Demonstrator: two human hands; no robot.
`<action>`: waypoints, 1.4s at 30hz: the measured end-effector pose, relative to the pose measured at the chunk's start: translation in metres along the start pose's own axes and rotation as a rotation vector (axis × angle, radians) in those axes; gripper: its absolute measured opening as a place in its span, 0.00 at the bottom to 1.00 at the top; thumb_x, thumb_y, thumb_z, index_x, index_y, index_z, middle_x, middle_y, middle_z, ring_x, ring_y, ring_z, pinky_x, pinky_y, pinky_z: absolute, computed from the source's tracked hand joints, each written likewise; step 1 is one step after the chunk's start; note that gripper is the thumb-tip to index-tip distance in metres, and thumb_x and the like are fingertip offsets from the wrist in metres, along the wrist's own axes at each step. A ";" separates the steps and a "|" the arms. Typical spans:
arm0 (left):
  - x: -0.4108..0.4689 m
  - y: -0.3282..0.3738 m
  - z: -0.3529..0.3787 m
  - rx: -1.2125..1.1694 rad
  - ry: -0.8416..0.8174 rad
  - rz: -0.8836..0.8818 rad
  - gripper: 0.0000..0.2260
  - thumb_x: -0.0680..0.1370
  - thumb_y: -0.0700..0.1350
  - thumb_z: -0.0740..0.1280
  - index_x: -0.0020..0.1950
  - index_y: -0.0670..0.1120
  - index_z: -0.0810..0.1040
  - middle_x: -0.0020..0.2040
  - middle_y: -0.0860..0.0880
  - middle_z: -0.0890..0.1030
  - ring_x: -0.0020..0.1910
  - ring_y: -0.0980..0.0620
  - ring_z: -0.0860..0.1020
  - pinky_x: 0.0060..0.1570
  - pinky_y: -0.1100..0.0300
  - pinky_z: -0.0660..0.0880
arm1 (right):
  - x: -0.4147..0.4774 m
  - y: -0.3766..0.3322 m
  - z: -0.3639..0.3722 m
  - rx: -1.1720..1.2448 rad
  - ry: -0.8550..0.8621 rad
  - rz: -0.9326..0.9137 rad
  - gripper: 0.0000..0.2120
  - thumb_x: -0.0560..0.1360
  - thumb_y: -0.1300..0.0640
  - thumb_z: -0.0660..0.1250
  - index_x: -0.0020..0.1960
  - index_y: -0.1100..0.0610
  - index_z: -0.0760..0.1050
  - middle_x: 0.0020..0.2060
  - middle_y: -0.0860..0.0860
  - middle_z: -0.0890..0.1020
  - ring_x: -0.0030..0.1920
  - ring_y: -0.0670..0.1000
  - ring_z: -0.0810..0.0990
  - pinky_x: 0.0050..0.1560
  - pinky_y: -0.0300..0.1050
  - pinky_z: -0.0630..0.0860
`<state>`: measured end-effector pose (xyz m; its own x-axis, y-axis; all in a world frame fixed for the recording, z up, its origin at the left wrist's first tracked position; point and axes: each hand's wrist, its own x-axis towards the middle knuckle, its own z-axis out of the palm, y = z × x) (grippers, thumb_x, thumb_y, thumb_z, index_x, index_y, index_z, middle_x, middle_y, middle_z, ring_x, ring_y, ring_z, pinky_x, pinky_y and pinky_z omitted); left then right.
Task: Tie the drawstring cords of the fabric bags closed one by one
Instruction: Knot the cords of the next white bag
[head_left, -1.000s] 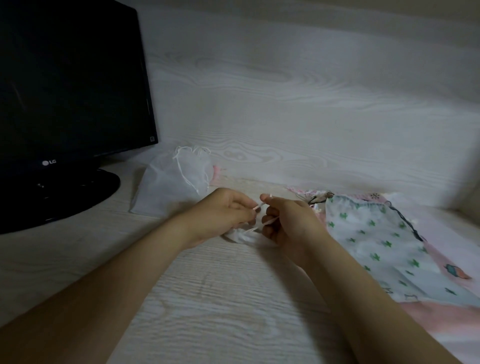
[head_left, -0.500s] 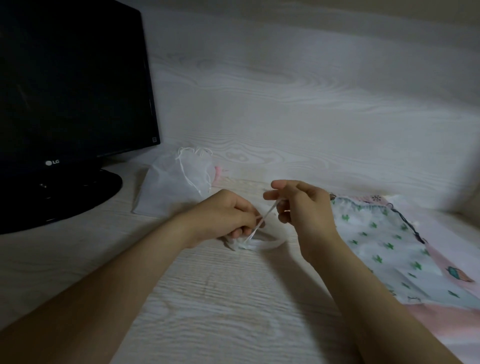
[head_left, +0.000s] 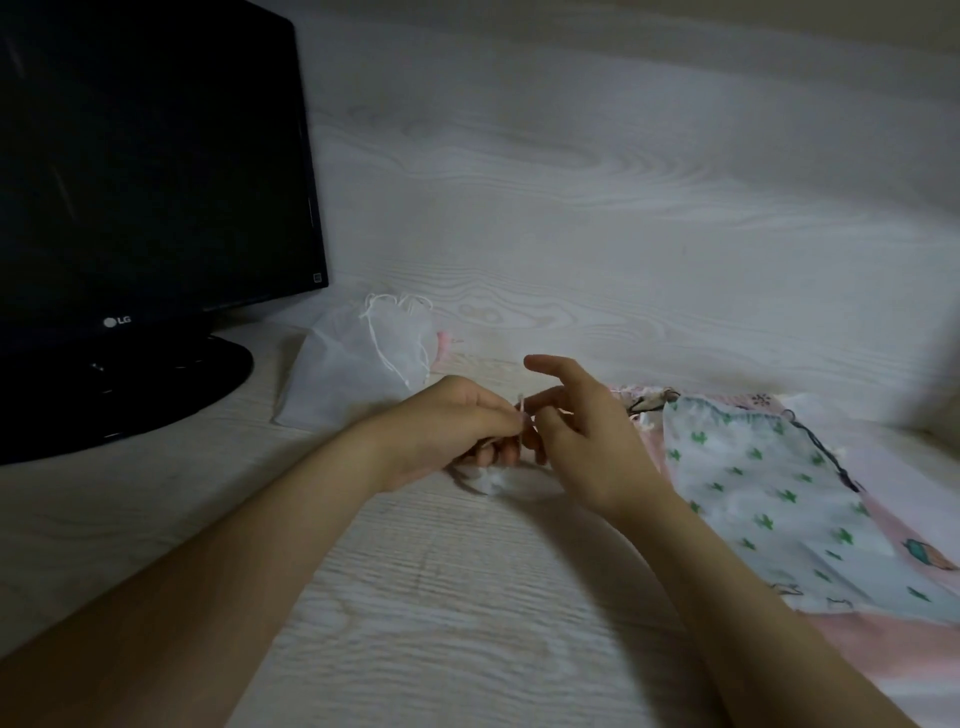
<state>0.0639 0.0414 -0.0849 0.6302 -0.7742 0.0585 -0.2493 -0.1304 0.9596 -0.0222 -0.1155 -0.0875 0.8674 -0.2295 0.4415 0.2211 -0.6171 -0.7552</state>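
- Right hand (head_left: 587, 441) has dropped from its raised position of half a second ago and let go its pinch; it now sits level with the left hand (head_left: 457, 426), close beside it.
- Right hand, present state: released, fingers spread and mostly straight, index finger (head_left: 550, 366) pointing up and towards the back edge. Whether any cord crosses its palm side cannot be told.
- Left hand: thumb and forefinger pinch the drawstring cord (head_left: 521, 413), whose short white end stands upright between the two hands; the remaining fingers are curled under.
- Small white bag (head_left: 491, 480): lies on the tabletop (head_left: 441, 597) directly beneath both hands, about midway between the left and right edges, mostly hidden by them. Condition of its knot cannot be seen.
- White mesh bag (head_left: 353, 374): lies flat near the back edge, left of the hands, its neck gathered and its white cord trailing over its face.
- Cactus-print bag (head_left: 753, 483): lies flat towards the right edge, on a pink cloth (head_left: 878, 642), just beside the right wrist.
- Monitor (head_left: 145, 156): black, screen dark, stands at the back left corner.
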 end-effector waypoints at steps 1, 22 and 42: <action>0.000 0.000 -0.001 -0.009 0.000 -0.009 0.14 0.84 0.42 0.66 0.41 0.42 0.86 0.37 0.43 0.79 0.32 0.54 0.72 0.37 0.58 0.66 | -0.001 -0.002 -0.001 -0.065 -0.008 -0.030 0.23 0.78 0.66 0.61 0.71 0.52 0.72 0.40 0.49 0.85 0.38 0.49 0.83 0.42 0.41 0.78; 0.005 -0.004 -0.001 0.125 0.389 0.042 0.25 0.60 0.51 0.76 0.56 0.57 0.75 0.64 0.60 0.71 0.51 0.51 0.80 0.49 0.56 0.77 | 0.002 0.003 0.004 -0.599 0.074 -0.370 0.07 0.73 0.58 0.69 0.46 0.54 0.86 0.38 0.51 0.79 0.38 0.53 0.79 0.42 0.51 0.77; 0.010 -0.019 0.001 0.377 0.315 0.347 0.07 0.73 0.40 0.79 0.43 0.52 0.85 0.35 0.54 0.84 0.32 0.55 0.82 0.71 0.47 0.75 | 0.000 -0.006 0.005 0.187 0.070 0.254 0.11 0.76 0.63 0.70 0.36 0.57 0.85 0.23 0.42 0.75 0.26 0.40 0.69 0.28 0.31 0.66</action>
<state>0.0741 0.0354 -0.1032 0.6387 -0.5972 0.4852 -0.6868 -0.1580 0.7095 -0.0219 -0.1080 -0.0851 0.8738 -0.4140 0.2550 0.0851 -0.3862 -0.9185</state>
